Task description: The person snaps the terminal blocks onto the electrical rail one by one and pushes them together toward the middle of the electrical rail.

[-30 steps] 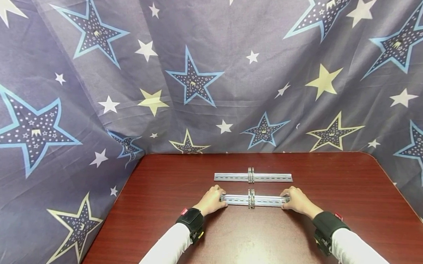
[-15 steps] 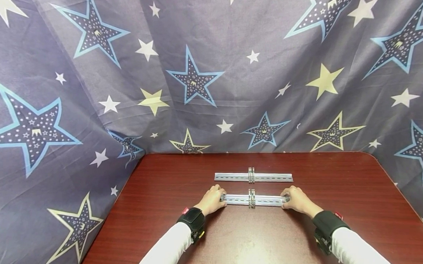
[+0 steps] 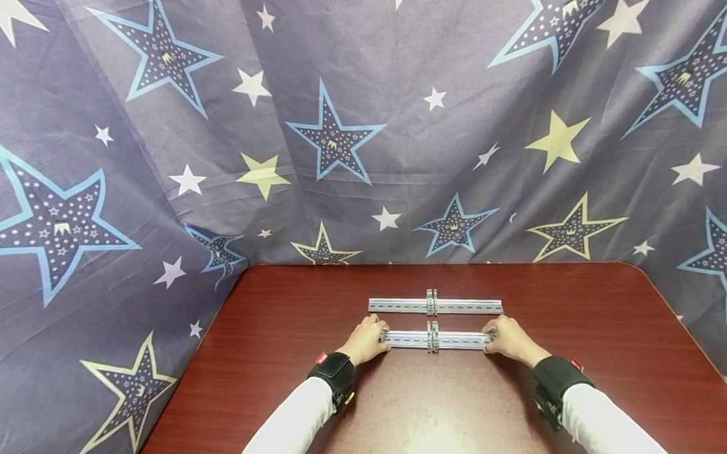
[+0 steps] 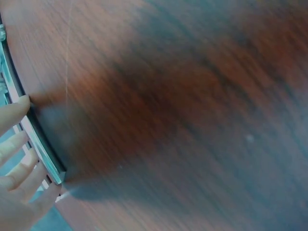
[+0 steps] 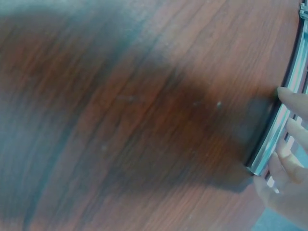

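Note:
The nearer slotted metal DIN rail lies crosswise on the table, with a pair of narrow clip-on blocks at its middle. My left hand grips its left end. At the other end, my right hand holds the rail the same way. In the left wrist view, the thumb lies along the near edge of the rail and the fingers reach over to its far side. The right wrist view has a matching hold, thumb on the near edge of the rail, fingers beyond.
A second slotted rail, also with clip-on blocks at its middle, lies parallel just behind the held one. Both are on a reddish-brown wooden table. A star-patterned cloth hangs along the table's back and left edges.
Both hands have moved the nearer rail slightly away from the body, narrowing the gap to the rear rail. The grip on both ends is unchanged.

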Demonstrator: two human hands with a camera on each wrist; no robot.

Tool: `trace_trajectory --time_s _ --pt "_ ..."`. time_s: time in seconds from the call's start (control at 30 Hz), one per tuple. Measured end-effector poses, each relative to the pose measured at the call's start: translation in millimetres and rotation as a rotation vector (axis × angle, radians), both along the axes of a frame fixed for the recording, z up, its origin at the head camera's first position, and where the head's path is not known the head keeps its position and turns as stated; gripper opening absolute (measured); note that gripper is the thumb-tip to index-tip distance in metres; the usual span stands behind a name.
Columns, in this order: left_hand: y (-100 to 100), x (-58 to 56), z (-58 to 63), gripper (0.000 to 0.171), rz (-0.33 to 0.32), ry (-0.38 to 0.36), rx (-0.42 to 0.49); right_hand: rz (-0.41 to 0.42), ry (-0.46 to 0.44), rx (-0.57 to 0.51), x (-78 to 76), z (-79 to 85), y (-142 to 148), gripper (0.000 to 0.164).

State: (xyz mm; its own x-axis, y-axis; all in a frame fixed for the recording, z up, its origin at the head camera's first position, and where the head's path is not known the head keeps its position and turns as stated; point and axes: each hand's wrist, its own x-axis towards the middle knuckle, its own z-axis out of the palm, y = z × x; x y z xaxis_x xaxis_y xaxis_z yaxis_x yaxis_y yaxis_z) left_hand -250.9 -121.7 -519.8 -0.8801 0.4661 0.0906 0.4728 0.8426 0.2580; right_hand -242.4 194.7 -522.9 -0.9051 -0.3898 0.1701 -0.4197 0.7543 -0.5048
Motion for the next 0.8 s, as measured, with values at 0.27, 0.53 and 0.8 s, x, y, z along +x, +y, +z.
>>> trace_trajectory --time_s 0.27,0.53,0.8 --pt "2.0 -6.0 1.0 0.032 0.012 -0.008 0.012 -0.02 -0.034 -0.004 -5.5 0.9 0.8 0.028" --pt "3.5 -12.9 0.1 0.031 0.023 -0.015 0.008 0.012 -0.026 -0.095 -23.4 -20.6 13.0 0.031" --pt "5.8 -16.8 -0.6 0.031 0.035 -0.011 0.027 -0.082 -0.066 -0.01 -13.0 2.0 -0.3 0.03"
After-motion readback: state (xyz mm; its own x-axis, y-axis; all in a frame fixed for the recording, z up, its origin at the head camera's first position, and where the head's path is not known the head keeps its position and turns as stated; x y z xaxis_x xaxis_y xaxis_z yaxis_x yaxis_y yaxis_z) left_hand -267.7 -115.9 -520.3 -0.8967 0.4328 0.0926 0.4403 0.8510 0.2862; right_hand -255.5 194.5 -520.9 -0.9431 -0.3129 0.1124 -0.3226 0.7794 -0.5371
